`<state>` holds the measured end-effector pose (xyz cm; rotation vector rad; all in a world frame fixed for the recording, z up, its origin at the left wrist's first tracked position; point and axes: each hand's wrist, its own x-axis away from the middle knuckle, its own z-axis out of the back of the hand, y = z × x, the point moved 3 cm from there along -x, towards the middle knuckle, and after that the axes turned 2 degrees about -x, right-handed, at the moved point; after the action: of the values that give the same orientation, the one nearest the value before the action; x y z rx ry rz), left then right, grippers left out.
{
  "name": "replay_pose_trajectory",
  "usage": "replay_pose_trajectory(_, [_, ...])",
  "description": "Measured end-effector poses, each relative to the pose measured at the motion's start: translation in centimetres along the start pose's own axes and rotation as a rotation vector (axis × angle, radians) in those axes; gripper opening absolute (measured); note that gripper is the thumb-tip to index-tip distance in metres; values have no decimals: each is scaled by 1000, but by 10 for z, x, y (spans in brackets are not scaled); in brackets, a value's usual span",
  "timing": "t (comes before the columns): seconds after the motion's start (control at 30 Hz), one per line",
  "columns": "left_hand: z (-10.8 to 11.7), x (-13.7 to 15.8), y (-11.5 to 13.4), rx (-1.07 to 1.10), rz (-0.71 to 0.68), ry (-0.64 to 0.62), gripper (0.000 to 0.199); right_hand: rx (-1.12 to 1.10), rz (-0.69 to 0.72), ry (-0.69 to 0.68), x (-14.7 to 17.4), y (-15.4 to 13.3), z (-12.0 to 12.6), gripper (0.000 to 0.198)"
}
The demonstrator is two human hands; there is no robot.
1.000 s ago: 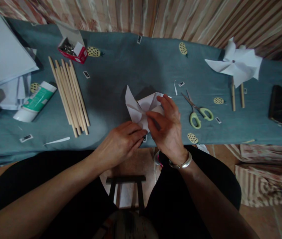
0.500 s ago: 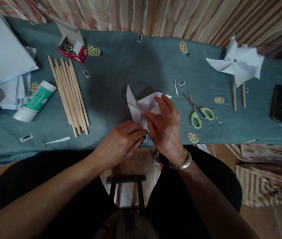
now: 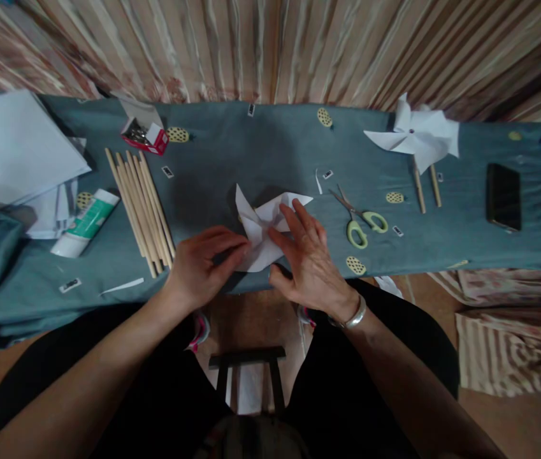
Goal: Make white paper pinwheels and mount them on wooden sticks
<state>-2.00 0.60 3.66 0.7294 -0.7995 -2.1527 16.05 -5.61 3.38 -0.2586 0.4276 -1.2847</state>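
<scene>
Left hand grip shifted to left edge of white folded-paper pinwheel, pinch unclear; right hand, fingers spread, seemingly steadies its centre.

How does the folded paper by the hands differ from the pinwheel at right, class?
The folded paper has the left hand and right hand at it; no hand touches the pinwheel.
The folded paper lies near the front of the table; the pinwheel lies farther back, near the curtain.
Two wooden sticks jut from beneath the pinwheel; none juts from the folded paper's near side.
Both are white, with pointed blades.
</scene>
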Motion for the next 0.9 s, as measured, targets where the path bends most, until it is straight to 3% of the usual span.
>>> replay_pose_trajectory(0.13, [11,-2,-17,76,209,82,19,26,11,-3,0,1,-3,53])
replay_pose_trajectory(0.37, [2,3,-23,650,628,139,53,66,11,12,-3,4,-10,44])
replay_pose_trajectory(0.57, [-2,7,-14,995,783,158,60,96,9,23,-5,6,-12,38])
replay_pose_trajectory(0.9, [-20,11,1,1370,980,16,48,81,-22,85,-5,8,-9,36])
